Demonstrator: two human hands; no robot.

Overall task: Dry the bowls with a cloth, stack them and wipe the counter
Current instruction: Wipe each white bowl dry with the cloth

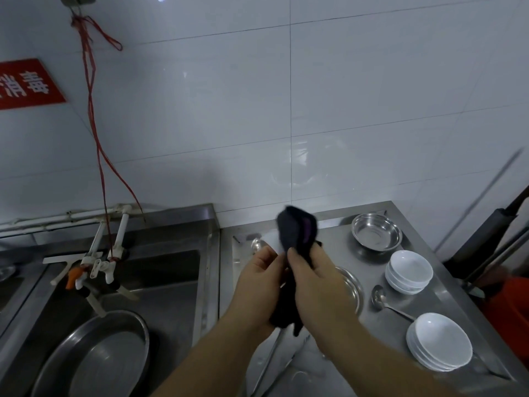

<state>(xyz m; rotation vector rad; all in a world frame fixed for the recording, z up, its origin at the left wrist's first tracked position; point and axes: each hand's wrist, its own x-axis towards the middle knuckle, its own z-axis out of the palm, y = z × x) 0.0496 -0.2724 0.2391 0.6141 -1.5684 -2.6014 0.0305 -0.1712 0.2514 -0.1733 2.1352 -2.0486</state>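
Steel counter: both hands' grip on crumpled dark cloth, raised.

From my remote view, my right hand and the dark cloth cover most of a steel plate and a white bowl. The red sign is cut by the left edge; the orange bin by the right. The cloth's upper end is motion-blurred.
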